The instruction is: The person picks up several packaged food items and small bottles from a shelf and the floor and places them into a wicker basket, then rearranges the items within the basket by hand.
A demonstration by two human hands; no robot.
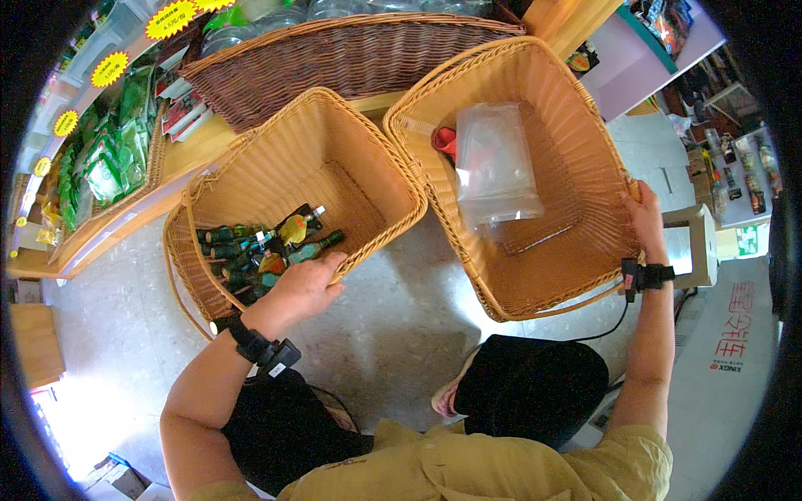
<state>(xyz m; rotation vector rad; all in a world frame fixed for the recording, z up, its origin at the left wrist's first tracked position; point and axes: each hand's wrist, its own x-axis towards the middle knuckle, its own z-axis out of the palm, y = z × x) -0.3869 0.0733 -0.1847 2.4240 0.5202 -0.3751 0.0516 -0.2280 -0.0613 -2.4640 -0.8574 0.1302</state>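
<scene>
Two tan woven baskets stand side by side before me, their rims touching. My left hand [307, 285] grips the near rim of the left basket [376, 241], fingers over the edge. Several dark green bottles [269, 250] with labels lie heaped at that basket's left end. On the far right side of the right basket [463, 285], my right hand [645, 216] is closed round the rim. Clear plastic bags [495, 163] lie flat in this basket, beside a red item [445, 141], partly covered. Both wrists wear black straps with small devices.
A dark brown wicker basket [363, 56] holding clear plastic containers stands on the wooden shelf behind. Green packets [113, 163] fill a basket at the left. At the right are a beige box-like object [705, 247] and a large grey carton [720, 388]. My knees are close below.
</scene>
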